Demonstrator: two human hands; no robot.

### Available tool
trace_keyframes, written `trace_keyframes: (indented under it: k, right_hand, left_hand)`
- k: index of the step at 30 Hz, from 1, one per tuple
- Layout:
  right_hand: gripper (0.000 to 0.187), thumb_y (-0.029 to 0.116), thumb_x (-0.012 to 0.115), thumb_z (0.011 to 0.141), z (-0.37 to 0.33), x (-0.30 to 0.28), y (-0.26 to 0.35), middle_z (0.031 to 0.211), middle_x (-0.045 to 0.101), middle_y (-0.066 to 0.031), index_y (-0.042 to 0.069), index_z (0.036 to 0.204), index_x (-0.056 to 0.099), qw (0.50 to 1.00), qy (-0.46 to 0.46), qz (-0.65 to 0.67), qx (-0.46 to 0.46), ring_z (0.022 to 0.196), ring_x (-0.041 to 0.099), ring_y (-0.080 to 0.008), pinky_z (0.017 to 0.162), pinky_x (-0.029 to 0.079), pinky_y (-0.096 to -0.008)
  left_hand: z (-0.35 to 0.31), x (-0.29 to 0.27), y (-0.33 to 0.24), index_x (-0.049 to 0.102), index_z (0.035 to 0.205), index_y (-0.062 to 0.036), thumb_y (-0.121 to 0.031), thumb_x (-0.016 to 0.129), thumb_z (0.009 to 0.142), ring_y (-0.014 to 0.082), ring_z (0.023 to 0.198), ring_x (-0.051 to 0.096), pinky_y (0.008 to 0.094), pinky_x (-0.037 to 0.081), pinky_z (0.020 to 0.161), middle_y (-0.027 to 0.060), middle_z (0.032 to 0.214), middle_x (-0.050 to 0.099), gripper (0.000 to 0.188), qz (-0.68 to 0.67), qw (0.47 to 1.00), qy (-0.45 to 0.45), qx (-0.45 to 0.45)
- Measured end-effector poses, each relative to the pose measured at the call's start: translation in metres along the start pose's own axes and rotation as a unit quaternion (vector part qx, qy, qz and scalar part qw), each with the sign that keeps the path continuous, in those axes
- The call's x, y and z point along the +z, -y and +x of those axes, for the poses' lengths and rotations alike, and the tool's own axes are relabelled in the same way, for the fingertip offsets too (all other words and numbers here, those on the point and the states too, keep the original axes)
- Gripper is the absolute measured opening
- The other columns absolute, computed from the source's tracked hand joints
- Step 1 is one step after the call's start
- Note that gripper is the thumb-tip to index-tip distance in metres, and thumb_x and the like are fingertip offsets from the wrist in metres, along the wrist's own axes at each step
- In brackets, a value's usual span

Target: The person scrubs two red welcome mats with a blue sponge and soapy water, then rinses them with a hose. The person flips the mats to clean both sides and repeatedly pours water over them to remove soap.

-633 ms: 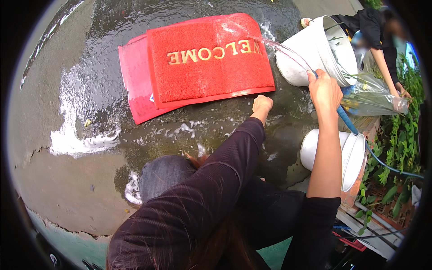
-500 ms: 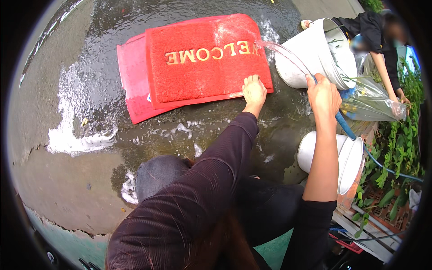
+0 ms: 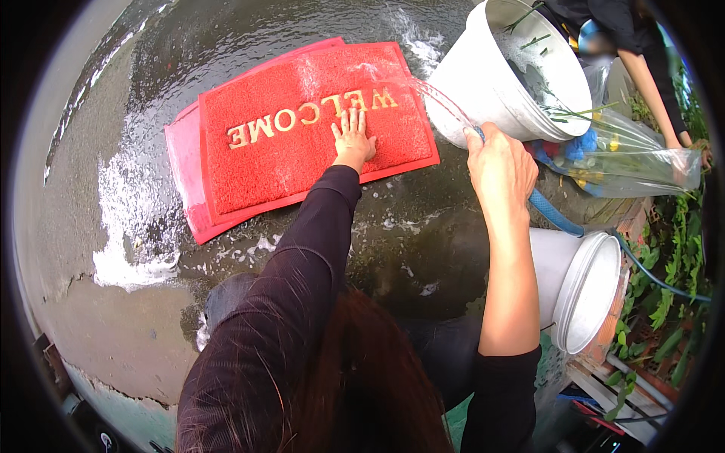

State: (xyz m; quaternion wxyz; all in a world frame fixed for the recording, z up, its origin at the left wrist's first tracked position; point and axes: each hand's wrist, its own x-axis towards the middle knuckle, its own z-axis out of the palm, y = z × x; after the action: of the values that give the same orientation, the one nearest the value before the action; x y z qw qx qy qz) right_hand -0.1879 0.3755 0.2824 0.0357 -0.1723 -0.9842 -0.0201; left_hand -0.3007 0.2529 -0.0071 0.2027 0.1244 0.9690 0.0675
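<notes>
A red doormat [image 3: 264, 181] with yellow lettering lies on the wet ground, overlapping a second, pinker red mat [image 3: 186, 177] that shows along its left and far edges. My left hand [image 3: 353, 142] rests on the top mat over the lettering, palm down, fingers spread. In my right hand [image 3: 502, 170] is a blue hose [image 3: 557, 214], gripped close to its end. A thin stream of water [image 3: 442, 100] arcs from it to the left and lands near the mat's right end.
Right of the mats, a big white bucket [image 3: 483, 83] leans with water and green stems inside. A smaller white bucket [image 3: 589, 291] lies on its side nearer me. Another person's arm [image 3: 649, 94] reaches to a clear plastic bag [image 3: 642, 162]. White foam [image 3: 140, 219] spreads at left; plants [image 3: 668, 302] border the right.
My left hand has gone from gripping the mat's near edge to lying flat on its lettering. The right hand still holds the running hose. The whole view has shifted slightly.
</notes>
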Motion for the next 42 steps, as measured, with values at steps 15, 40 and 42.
trace_keyframes:
  k: [15, 40, 42]
  right_hand:
    - [0.025, 0.029, 0.058, 0.082, 0.007, 0.032, -0.009, 0.067, 0.063, -0.0193, 0.005, 0.079, 0.065, 1.0, -0.018, -0.001, -0.025, 0.066, 0.063, -0.0366, 0.061, 0.048, -0.0444]
    - [0.025, 0.03, 0.058, 0.083, 0.0, 0.028, 0.079, 0.069, 0.064, -0.0174, 0.006, 0.082, 0.067, 0.993, -0.032, -0.022, -0.114, 0.068, 0.064, -0.0339, 0.062, 0.049, -0.043]
    - [0.025, 0.03, 0.059, 0.083, -0.001, 0.025, 0.075, 0.069, 0.064, -0.0178, 0.006, 0.083, 0.067, 0.994, -0.028, -0.021, -0.103, 0.069, 0.064, -0.0343, 0.063, 0.049, -0.0431]
  left_hand:
    - [-0.006, -0.022, 0.027, 0.063, 0.11, -0.0182, -0.027, 0.05, 0.084, 0.0325, 0.097, 0.06, 0.0398, 0.047, 0.086, 0.018, 0.101, 0.064, 0.031, -0.363, 0.921, -0.101, -0.096]
    - [-0.006, 0.035, 0.121, 0.059, 0.1, -0.0018, -0.029, 0.044, 0.088, 0.0258, 0.071, 0.06, 0.0374, 0.049, 0.06, 0.0148, 0.089, 0.061, 0.033, -0.642, 0.598, -0.178, -0.446]
    - [-0.008, 0.039, 0.117, 0.062, 0.093, -0.0034, -0.028, 0.044, 0.087, 0.0239, 0.063, 0.059, 0.0352, 0.049, 0.055, 0.014, 0.083, 0.061, 0.031, -0.617, 0.617, -0.196, -0.448]
